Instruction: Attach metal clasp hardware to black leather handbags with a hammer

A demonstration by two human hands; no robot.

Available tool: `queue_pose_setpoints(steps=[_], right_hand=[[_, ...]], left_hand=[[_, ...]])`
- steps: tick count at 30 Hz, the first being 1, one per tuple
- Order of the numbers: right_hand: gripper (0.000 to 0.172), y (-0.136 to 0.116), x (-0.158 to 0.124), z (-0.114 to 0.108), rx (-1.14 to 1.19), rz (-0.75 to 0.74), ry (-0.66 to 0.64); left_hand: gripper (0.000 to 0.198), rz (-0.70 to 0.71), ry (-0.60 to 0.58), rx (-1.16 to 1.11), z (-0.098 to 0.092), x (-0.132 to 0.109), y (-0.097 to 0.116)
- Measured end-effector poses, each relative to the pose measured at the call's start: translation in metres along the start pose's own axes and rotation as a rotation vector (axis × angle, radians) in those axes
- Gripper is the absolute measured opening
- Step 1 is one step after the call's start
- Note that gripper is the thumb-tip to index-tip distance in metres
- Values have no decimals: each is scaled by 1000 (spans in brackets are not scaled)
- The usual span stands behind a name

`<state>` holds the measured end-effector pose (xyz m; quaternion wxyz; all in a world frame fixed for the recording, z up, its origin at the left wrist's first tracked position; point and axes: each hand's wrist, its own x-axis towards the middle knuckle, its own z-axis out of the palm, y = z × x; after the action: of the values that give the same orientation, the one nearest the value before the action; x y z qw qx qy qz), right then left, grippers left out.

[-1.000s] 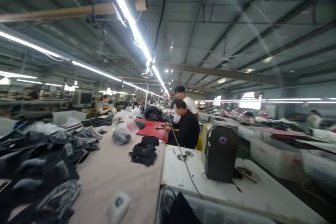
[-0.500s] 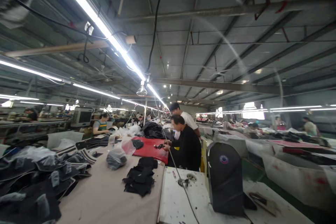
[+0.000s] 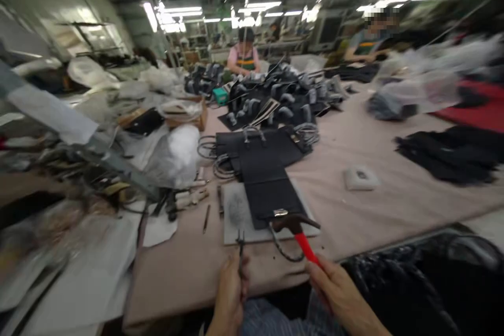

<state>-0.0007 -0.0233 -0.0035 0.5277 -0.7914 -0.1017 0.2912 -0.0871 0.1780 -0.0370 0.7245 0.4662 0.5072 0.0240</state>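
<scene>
My view has dropped from the far end of the room to the table [image 3: 177,273], bringing both my hands into sight, so the work now sits right under my eyes. From the left, a thin dark stick [image 3: 206,219] lies flat; then my left hand [image 3: 231,287], its fingers wrapped round a pronged tool [image 3: 241,248]. The black bag piece [image 3: 270,189] lies partly on a pale board [image 3: 235,220], its metal clasp [image 3: 281,213] toward me. My right hand [image 3: 333,281] has its fingers curled round a hammer [image 3: 303,242], whose head is just beside the clasp; whether it touches, I can't tell. Farthest right sits a white box [image 3: 360,178].
</scene>
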Motion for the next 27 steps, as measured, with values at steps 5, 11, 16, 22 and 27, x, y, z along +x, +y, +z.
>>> queue_pose_setpoints(steps=[5,11,16,22,27], right_hand=[[44,4,19,12,-23,89,-97],[42,-24,38,15,-310,-86,-132],[38,-36,51,23,-548,-279,-115],[34,-35,60,27,-881,-416,-158],[34,-60,59,21,-858,-468,-103]], left_hand=[[62,-5,27,-130,1,2,-15],[57,26,-21,-85,12,0,-23],[56,13,5,-99,11,6,-29],[46,152,101,41,8,12,-37],[30,200,156,173,9,6,-32]])
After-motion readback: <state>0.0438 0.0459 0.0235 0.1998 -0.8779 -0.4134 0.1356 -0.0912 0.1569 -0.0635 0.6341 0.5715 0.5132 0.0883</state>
